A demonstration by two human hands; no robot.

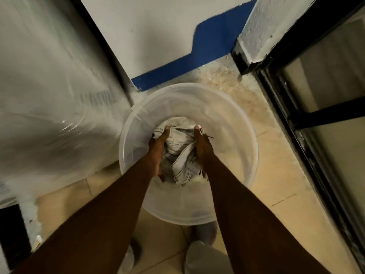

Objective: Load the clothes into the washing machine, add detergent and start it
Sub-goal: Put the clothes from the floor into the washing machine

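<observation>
Tiled floor (276,175) beside a white wall with a blue skirting band (207,46); a translucent round tub (246,147) stands on it. Bundled pale clothes (178,153) lie at the tub's bottom, pressed between the left hand (158,147) and right hand (201,147), palms clamped on opposite sides. Risk, as judged: loose folds hang below the grip near the wrists, so a piece could slip out on lifting, or the light tub could rise with the load. A plastic-wrapped white appliance (49,86), probably the washing machine, stands just left of the tub.
</observation>
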